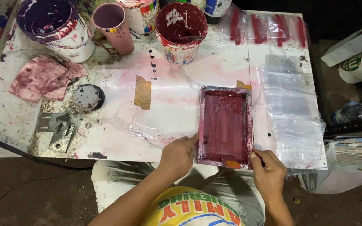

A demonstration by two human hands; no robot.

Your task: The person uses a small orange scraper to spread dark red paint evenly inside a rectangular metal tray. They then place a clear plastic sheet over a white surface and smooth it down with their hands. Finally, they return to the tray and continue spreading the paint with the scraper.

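The red-stained frame (pixel 225 125) lies flat at the near edge of the table (pixel 114 138), its long axis running near to far. The left hand (pixel 179 155) grips its near-left side, fingers curled on the rim; the right hand (pixel 268 171) pinches the near-right corner. Both sit equally close. Clear plastic sheets (pixel 292 121) lie just right. Ink hides the mesh detail.

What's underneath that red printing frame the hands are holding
The red printing frame lies on clear plastic sheeting spread over the paint-stained white table. The left hand and right hand grip its near corners. Whatever sits directly beneath the inked mesh is covered.
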